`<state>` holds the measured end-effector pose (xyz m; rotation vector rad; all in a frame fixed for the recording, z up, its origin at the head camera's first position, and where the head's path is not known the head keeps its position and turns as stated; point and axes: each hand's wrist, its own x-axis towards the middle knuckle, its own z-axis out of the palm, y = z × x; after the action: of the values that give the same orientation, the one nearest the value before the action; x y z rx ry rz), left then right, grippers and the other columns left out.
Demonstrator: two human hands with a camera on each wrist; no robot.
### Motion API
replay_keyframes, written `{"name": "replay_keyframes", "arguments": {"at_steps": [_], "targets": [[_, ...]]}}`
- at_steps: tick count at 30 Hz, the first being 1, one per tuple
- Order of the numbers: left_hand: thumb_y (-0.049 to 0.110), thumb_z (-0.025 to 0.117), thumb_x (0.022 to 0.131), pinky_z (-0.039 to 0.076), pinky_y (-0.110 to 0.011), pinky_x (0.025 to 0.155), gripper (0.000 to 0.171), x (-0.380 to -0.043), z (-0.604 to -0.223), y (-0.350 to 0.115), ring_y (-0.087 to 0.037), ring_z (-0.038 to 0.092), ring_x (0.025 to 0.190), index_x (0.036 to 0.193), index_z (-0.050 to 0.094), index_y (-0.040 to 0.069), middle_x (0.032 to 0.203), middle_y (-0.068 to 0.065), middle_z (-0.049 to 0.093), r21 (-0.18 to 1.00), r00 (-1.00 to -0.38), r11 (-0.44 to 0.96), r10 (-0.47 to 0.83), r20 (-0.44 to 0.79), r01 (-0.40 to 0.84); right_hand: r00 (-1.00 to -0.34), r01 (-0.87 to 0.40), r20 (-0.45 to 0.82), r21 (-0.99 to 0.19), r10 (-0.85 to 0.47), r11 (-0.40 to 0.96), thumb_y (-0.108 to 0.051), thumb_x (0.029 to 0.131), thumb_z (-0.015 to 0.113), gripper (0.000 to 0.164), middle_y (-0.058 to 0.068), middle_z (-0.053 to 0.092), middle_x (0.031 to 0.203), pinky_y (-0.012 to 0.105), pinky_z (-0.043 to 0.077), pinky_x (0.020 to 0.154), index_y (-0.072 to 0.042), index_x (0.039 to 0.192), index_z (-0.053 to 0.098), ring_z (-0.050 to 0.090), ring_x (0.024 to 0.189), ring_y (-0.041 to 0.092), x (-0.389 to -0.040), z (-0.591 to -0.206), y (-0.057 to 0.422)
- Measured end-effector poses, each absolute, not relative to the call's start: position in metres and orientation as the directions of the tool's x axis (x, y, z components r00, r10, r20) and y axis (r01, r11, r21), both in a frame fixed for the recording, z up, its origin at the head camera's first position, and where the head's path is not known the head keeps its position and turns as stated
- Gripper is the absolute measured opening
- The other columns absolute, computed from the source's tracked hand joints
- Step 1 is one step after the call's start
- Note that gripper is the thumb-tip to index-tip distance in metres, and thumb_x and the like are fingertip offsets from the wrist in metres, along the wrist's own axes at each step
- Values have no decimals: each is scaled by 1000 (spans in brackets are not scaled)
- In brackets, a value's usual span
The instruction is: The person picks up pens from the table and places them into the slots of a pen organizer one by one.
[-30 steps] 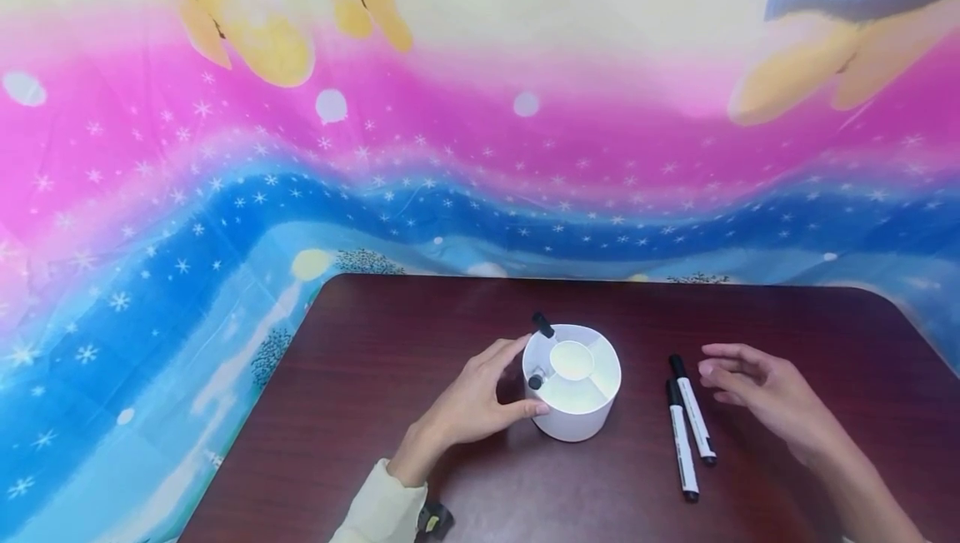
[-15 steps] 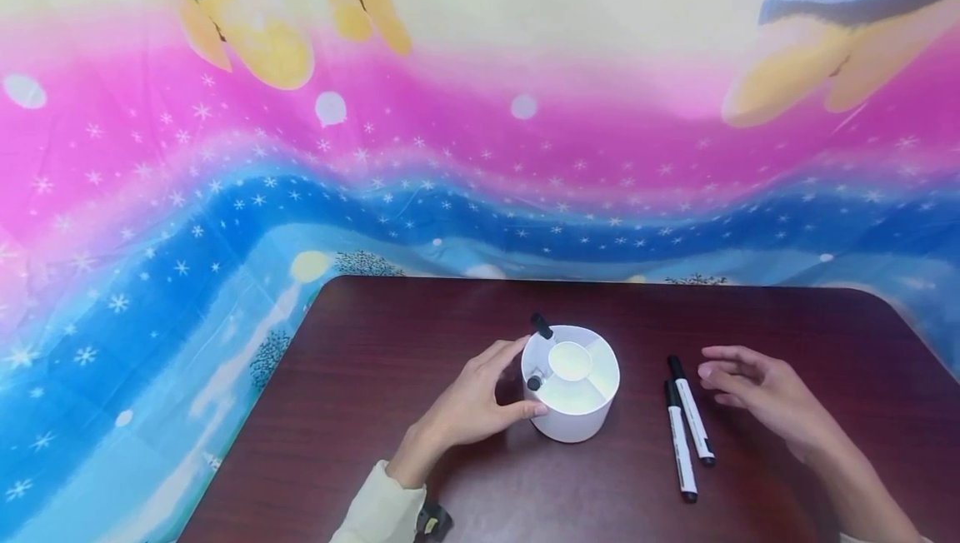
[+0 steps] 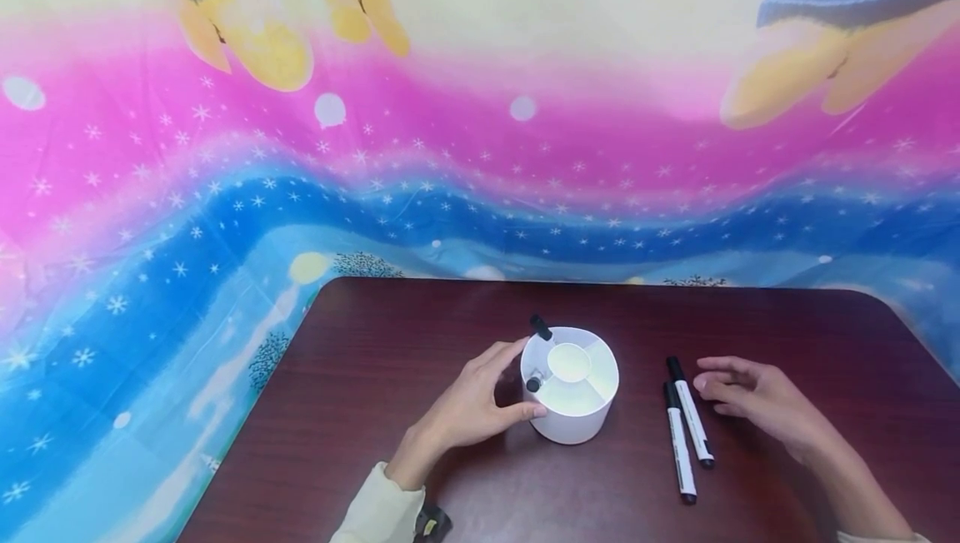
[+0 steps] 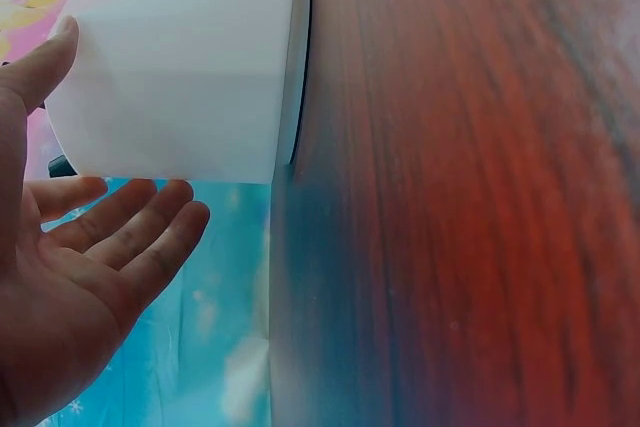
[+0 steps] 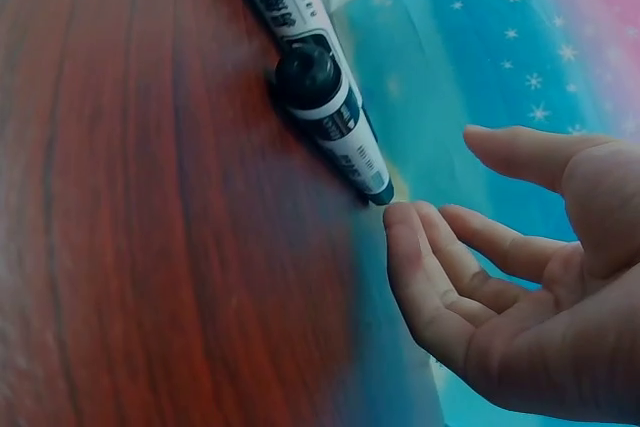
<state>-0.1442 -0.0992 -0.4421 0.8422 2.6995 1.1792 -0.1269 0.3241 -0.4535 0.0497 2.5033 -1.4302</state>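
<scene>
A round white pen holder (image 3: 576,425) with a central cup and dividers stands on the table. Two black-tipped markers (image 3: 540,327) lean in its left compartments. My left hand (image 3: 480,397) holds the holder from the left, thumb at its near rim and fingers along its far-left side; the left wrist view shows the lower fingers loosely spread beside the white wall (image 4: 180,67). To the right lie two white markers with black caps, the nearer one (image 3: 680,451) and the farther one (image 3: 695,422), side by side. Just right of their caps hovers my right hand (image 3: 765,401), fingers relaxed, holding nothing.
Dark reddish-brown wood forms the table (image 3: 390,343), with rounded far corners. A colourful printed cloth (image 3: 480,151) hangs directly behind it. A black strap (image 3: 432,522) shows by the left sleeve cuff (image 3: 386,505).
My right hand has shifted slightly left and nearer, closer to the marker caps. The left hand stays at the pen holder, and the markers lie as before.
</scene>
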Motion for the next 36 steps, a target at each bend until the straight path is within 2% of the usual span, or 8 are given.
{"name": "replay_keyframes", "arguments": {"at_steps": [4,11,19,29,36], "targets": [[51,84,91,54,-46,112,92,-144,-442,-99,-15,60,130,168,36,33,147,7,60,702,-850,557,511,132,444,-957,172,-270,-827,-110,536,-32,107,70,69,26,67,139,31,65,86,10,155,46,74,106,10,-128,-454,326],[52,84,91,53,-47,114,92,-143,-443,-99,-16,59,133,168,36,33,149,6,60,709,-849,551,512,129,440,-949,172,-287,-816,-129,552,-31,105,72,70,26,70,135,30,64,83,12,154,46,73,101,0,-129,-458,326],[52,83,91,52,-48,114,92,-143,-443,-99,-16,59,135,168,37,31,150,5,60,707,-849,552,511,132,442,-947,194,-306,-783,-94,591,-33,100,79,72,22,73,128,31,63,78,10,151,51,76,103,17,-131,-460,317],[51,84,90,48,-50,119,92,-144,-443,-99,-15,56,140,167,38,31,149,5,60,699,-842,545,517,156,464,-962,180,-270,-745,-44,643,-27,92,86,70,22,75,122,31,63,71,10,144,58,75,94,16,-130,-459,304],[52,84,90,48,-51,120,92,-145,-443,-100,-16,55,143,168,38,31,151,5,60,700,-843,547,516,149,459,-963,167,-264,-732,-49,661,-17,94,82,62,24,75,124,30,62,73,11,144,58,74,99,19,-130,-457,307]]}}
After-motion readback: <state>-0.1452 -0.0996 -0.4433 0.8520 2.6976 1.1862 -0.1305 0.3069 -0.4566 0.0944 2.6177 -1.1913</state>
